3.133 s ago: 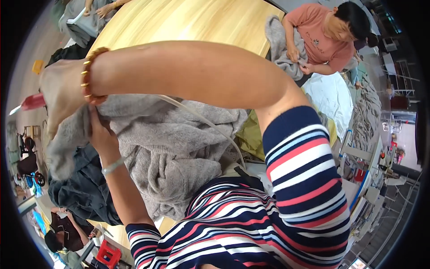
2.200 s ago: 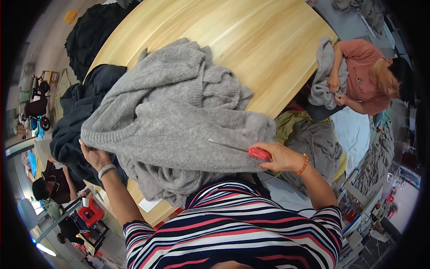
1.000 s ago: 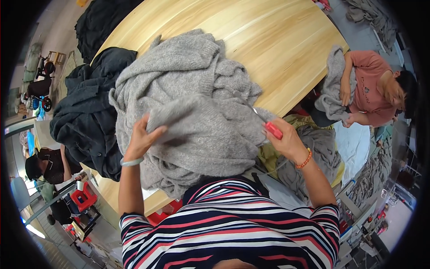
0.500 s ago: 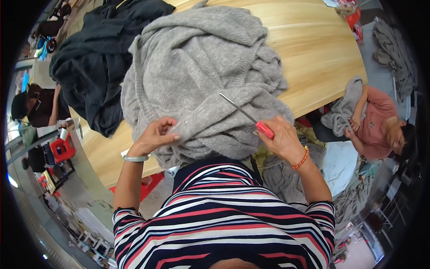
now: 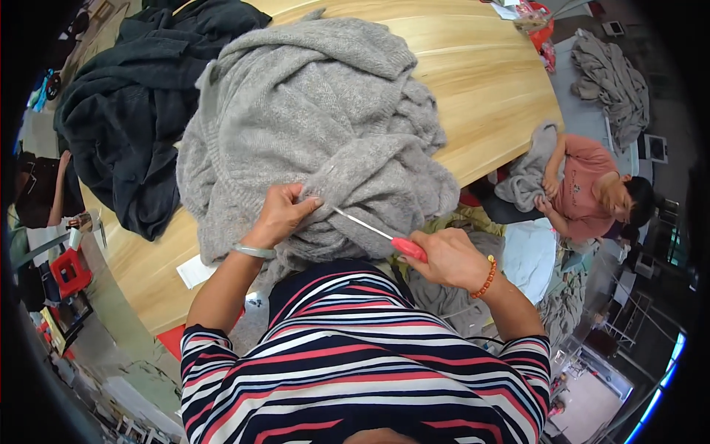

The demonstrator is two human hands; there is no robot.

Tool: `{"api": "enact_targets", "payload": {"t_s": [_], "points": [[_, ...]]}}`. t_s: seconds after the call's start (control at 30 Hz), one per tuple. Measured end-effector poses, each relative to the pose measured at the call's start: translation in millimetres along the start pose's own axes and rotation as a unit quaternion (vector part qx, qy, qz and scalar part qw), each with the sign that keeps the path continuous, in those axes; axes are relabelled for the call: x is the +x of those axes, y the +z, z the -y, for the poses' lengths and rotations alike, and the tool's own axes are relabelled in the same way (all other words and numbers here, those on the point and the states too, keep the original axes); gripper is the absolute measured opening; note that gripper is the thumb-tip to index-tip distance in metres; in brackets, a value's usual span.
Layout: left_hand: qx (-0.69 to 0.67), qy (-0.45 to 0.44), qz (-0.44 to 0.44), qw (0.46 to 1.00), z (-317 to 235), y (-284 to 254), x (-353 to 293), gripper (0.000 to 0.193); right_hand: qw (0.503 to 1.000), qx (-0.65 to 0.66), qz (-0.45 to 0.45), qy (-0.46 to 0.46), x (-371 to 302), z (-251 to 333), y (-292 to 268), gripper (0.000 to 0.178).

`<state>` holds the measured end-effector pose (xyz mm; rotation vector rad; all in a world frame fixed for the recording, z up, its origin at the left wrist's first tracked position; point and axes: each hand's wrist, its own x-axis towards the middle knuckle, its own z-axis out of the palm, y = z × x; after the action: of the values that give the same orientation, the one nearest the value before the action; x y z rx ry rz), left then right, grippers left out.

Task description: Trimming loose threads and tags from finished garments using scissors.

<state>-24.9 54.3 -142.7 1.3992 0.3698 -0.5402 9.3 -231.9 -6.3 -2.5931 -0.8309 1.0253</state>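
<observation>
A bulky heap of grey knitwear [image 5: 296, 111] lies before me on the near part of the table. Thumb and fingers of my left hand [image 5: 285, 213] pinch the edge of a grey fold near the heap's front. My right hand [image 5: 450, 259] is closed around the red handle of a screwdriver-like tool [image 5: 407, 247]. Its thin metal shaft points left, and the tip meets the knit beside my left fingertips. Whether the tip goes into the fabric cannot be made out.
Dark knitwear [image 5: 126, 126] is piled to the left on the wooden table [image 5: 488, 89]. A white slip of paper [image 5: 194, 272] lies at the near left edge. At right a seated person [image 5: 592, 185] handles a grey garment [image 5: 529, 177]. A red stool [image 5: 70, 272] stands far left.
My right hand has brought the tool down and left, from above the knit to beside my left fingers. My left hand has shifted up and right along the fold. The whole view has turned slightly.
</observation>
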Motion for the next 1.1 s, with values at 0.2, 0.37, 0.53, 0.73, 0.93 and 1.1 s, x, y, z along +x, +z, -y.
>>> {"api": "enact_targets", "payload": {"t_s": [0.2, 0.37, 0.53, 0.73, 0.93, 1.1], "points": [[-0.014, 0.035, 0.009, 0.999, 5, -1, -6, 0.008, 1.000, -0.013, -0.004, 0.004, 1, 15, 7, 0.032], [-0.065, 0.033, -0.001, 0.997, 9, -4, -10, 0.012, 1.000, -0.024, -0.009, 0.011, 1, 19, 10, 0.032], [-0.067, 0.035, 0.007, 0.997, 9, -4, -9, 0.016, 1.000, -0.011, 0.015, 0.011, 2, 29, 6, 0.030], [-0.129, -0.009, 0.065, 0.989, 6, -12, -13, 0.023, 1.000, -0.002, 0.019, 0.010, 8, 28, 10, 0.031], [-0.233, -0.101, 0.075, 0.964, -38, -15, -7, 0.037, 0.997, 0.066, -0.015, 0.027, -6, 12, 14, 0.026], [0.019, -0.110, 0.020, 0.994, -54, -2, 27, 0.043, 0.985, 0.130, -0.113, 0.017, -12, -2, 21, 0.028]]}}
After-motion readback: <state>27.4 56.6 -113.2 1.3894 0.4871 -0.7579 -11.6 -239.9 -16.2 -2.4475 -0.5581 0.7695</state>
